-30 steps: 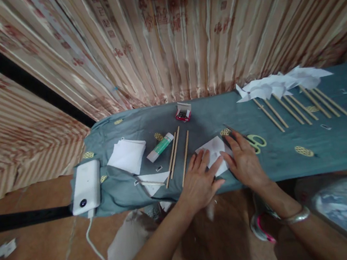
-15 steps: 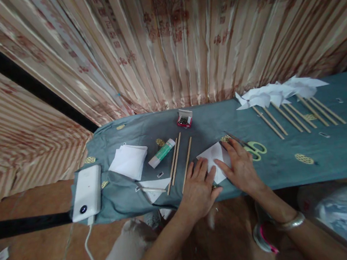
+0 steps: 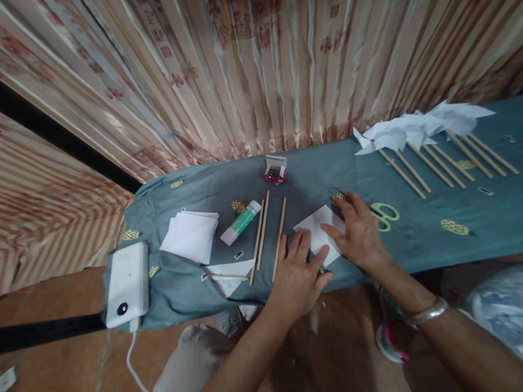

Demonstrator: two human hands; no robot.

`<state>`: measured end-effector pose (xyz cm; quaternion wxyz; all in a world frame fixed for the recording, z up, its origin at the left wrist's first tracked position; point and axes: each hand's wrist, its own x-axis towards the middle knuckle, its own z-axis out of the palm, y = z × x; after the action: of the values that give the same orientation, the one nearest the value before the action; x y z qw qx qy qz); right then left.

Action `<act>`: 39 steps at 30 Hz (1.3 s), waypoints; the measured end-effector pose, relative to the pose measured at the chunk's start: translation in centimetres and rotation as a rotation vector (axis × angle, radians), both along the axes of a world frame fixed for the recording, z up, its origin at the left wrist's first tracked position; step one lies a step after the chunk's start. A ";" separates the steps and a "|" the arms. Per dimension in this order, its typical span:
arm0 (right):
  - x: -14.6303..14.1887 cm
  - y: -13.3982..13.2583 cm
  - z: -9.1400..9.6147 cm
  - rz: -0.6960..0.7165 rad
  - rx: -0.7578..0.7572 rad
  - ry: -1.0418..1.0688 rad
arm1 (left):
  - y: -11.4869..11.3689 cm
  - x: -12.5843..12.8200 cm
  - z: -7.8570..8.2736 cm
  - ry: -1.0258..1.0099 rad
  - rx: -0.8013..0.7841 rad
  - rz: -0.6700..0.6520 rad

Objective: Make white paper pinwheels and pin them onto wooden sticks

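Observation:
A small sheet of white paper lies on the cloth-covered table in front of me. My left hand rests on its near left part, palm down with fingers apart. My right hand lies over the right side of the sheet, its fingers spread and its thumb pressing on the paper. Just beyond the right hand are the yellow-green handles of scissors, whose blades are partly hidden by that hand. Thin wooden sticks lie left of the sheet, close to my left hand.
To the left are a glue stick, a stack of white paper, a pencil on a paper piece and a white power bank with a cable. An open red box sits behind. Several paper pinwheels on sticks lie at right.
The sheet, creased between my hands before, now looks flatter under them. Both hands remain on it with only slight finger movement. The whole view has shifted a little.

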<state>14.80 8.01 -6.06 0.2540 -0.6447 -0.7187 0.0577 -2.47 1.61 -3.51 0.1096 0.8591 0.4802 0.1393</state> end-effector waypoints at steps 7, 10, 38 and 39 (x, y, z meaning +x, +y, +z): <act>-0.2 2.9 0.3 -0.082 -0.008 0.032 | 0.0 0.0 0.2 -0.009 -0.012 0.003; 0.2 4.0 -0.1 -0.088 0.038 0.051 | 0.1 0.1 0.3 -0.011 -0.026 0.007; 0.3 0.1 0.4 0.095 0.179 0.053 | 3.0 -10.9 1.9 -0.158 0.181 0.547; 0.3 0.1 0.4 0.096 0.179 0.057 | 3.2 -11.6 1.6 -0.136 0.163 0.580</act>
<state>15.12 8.08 -5.68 0.3279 -0.5823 -0.7436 0.0235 -14.03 4.79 -1.91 0.0277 0.6808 0.6843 0.2599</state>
